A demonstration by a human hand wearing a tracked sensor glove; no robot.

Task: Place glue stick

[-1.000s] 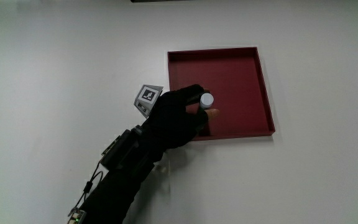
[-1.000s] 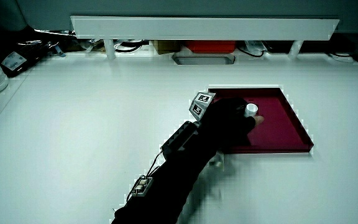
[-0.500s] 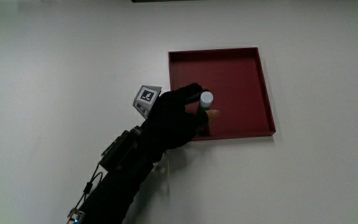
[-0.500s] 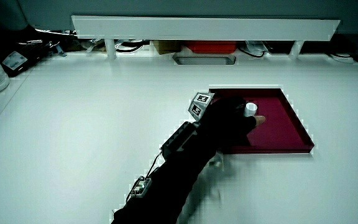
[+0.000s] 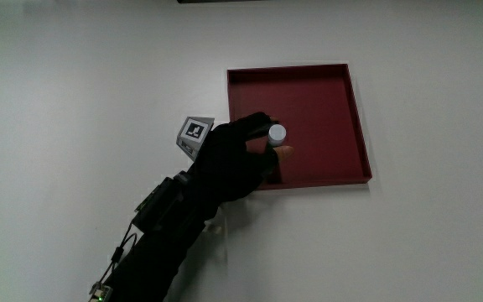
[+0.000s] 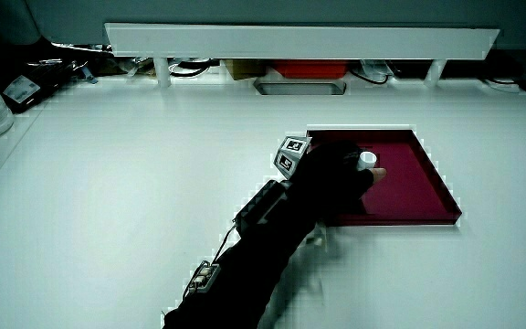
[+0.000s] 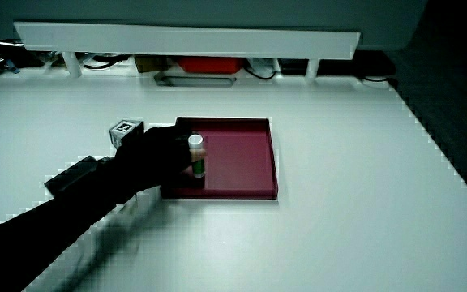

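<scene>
One hand (image 5: 235,159) pinches an upright glue stick (image 5: 277,132) inside the red tray (image 5: 355,109), near the tray's edge closest to the person.

Placing step, by my reading: the stick (image 7: 195,154) stands upright over the tray floor, fingers (image 5: 285,153) curled around its body, white cap upward; whether its base touches the floor I cannot tell; next it needs lowering until seated, then the fingers loosened without tipping it; the tray (image 6: 432,174) holds nothing else, so nothing blocks the spot; the partition (image 6: 299,41) and clutter under it lie well apart at the table's edge; only the tray's low rim beside the hand (image 6: 331,187) could catch the forearm on withdrawal.
</scene>
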